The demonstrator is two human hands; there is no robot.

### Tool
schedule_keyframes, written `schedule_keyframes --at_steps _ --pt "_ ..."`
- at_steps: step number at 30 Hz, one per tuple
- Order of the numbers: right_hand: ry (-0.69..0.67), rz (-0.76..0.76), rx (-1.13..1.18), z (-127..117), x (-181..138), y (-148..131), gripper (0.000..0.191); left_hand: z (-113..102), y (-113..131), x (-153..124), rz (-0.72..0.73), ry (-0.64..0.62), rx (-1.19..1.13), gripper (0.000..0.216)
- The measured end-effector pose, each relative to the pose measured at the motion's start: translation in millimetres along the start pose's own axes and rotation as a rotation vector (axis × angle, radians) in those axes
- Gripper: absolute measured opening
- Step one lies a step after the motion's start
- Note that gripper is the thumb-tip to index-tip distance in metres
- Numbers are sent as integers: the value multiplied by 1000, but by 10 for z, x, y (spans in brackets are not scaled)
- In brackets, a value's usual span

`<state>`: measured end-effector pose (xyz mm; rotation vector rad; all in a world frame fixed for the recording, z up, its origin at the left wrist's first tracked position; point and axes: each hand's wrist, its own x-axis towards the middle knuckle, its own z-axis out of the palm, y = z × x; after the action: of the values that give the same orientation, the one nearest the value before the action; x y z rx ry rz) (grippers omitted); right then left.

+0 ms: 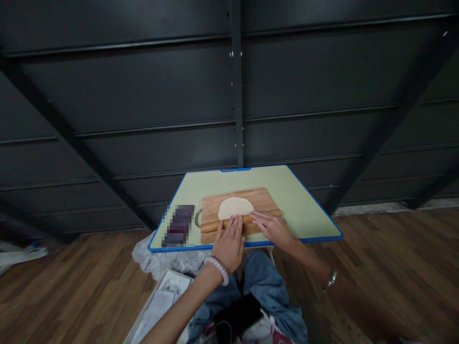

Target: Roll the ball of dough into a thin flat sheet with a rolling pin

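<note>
Dough (234, 207) lies pale, flat and rounded along the rolling pin (246, 219).

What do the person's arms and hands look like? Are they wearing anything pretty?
Both the left hand and the right hand are bare, with no gloves, and no sleeve covers either wrist. The left wrist wears a chunky, pale pinkish bracelet that looks ridged or beaded. Farther up the right arm is a shiny silvery band, too small to tell whether it's a watch.
</note>
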<state>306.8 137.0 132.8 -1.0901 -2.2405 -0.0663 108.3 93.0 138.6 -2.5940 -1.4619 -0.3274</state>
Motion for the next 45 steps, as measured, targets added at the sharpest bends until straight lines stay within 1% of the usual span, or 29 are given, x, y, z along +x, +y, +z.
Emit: schedule_keyframes --at_steps 3,6,10,13,15,19,22,25,28,31,35,37,39,41,43,45 --pt "-57 58 -66 -14 58 -88 32 84 -171 137 20 31 6 55" --pt "-106 104 -159 27 113 -119 36 153 -346 336 62 25 -27 54" --pt "-86 162 -307 155 194 -58 42 165 -497 636 97 -13 -82 53" --pt "-78 215 -355 237 302 42 52 158 -542 859 86 -29 -106 53" --pt "-83 254 -365 268 406 132 54 179 -570 1009 81 -41 -107 53" --pt "-154 268 -366 260 657 361 47 275 -664 1316 86 -100 -103 55" --pt "-255 192 -361 208 828 541 40 329 -740 1536 96 -135 -109 58" --pt "-326 140 -341 177 958 692 40 350 -791 1728 95 -174 -127 62" --pt "-356 213 -317 211 1068 792 43 370 -816 1870 55 -226 -136 67" --pt "-395 322 -300 266 1135 826 46 393 -817 1937 1 -245 -124 67" --pt "-399 466 -321 273 1079 750 51 391 -792 1896 -60 -231 -79 61" --pt "-408 519 -320 255 1000 670 52 374 -778 1836 -38 -200 -48 58" --pt "-404 522 -314 243 911 579 51 350 -762 1769 1 -168 -28 57" --pt "-341 487 -340 245 825 490 49 325 -743 1702 24 -140 -27 56" --pt "-242 445 -381 261 745 404 46 303 -724 1638 32 -113 -37 55" --pt "-153 440 -405 282 669 310 44 287 -709 1574 39 -100 -48 53"
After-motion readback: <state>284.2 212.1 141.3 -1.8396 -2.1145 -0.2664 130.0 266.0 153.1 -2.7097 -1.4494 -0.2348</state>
